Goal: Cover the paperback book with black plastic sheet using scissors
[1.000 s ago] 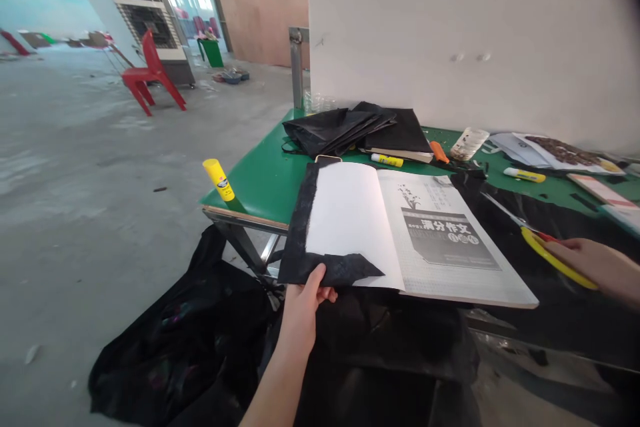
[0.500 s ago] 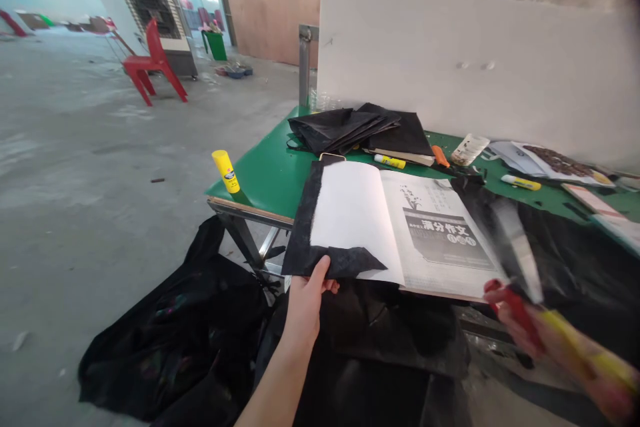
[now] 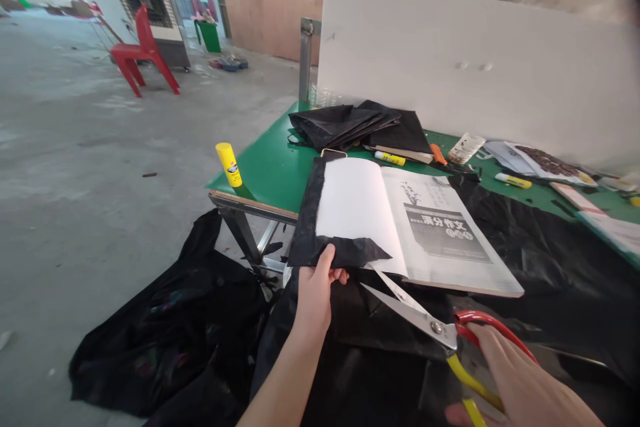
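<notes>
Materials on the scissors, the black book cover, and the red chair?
Scissors: blades look like bare steel, with a grey metallic sheen and a round pivot; the red and yellow handles could be plastic-coated or painted.
Black cover: thin, mostly matte sheet with folded, uneven edges; paper or nonwoven fabric, can't tell.
Red chair: probably moulded plastic, given its uniform colour and smooth, rounded form.

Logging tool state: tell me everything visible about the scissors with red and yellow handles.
The large scissors have long, pointed, silvery metal-looking blades joined at a round pivot screw, one red handle and one yellow handle. They are open, gripped in the bare right hand, which partly hides the handles. The blades point left and away from the person, the farther tip close to the lower edge of the matte black flap on the open white-paged book; whether they touch cannot be told.
</notes>
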Demonstrator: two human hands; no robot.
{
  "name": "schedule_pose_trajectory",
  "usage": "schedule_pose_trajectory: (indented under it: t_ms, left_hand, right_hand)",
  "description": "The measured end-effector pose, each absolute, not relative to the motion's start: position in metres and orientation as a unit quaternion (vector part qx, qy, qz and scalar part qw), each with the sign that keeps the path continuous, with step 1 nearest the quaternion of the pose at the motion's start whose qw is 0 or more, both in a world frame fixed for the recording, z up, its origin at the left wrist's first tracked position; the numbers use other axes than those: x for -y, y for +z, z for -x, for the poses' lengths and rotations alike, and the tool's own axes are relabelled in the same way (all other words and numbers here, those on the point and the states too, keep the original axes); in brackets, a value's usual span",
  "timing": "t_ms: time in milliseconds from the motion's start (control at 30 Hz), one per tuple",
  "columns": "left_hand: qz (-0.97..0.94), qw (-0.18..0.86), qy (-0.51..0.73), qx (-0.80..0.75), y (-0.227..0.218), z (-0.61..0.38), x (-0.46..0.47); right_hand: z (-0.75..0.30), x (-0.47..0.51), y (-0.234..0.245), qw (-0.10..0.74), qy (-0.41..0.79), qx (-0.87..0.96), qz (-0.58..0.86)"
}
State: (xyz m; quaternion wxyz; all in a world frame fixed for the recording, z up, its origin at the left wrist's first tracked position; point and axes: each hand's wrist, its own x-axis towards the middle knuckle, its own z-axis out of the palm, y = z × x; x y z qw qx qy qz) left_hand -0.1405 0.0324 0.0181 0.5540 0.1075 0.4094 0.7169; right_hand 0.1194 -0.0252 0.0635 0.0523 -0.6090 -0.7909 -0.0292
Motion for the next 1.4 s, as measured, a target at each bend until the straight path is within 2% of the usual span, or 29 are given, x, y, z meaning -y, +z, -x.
schedule_pose_trajectory:
  t_ms: [400,700,1033,1400]
  left_hand:
    - [-0.076,0.57,0.717,-0.393,0.015,0.139,-0.032]
    - [0.001,0.57,0.701,-0.428,0.012,0.138,-0.031]
    - [-0.013,0.596,0.713,-0.37,0.019,0.137,-0.031]
    - [0.046,0.607,0.703,-0.369,0.024,0.136,-0.032]
  right_hand:
    - [-0.1,0.025,0.059,-0.016,0.05,0.796,0.604]
    - [-0.08,0.029,0.048,-0.012,0.062,0.803,0.592]
    - [-0.088,0.021,0.055,-0.037,-0.021,0.797,0.602]
    - [-0.07,0.018,0.054,-0.03,0.041,0.797,0.602]
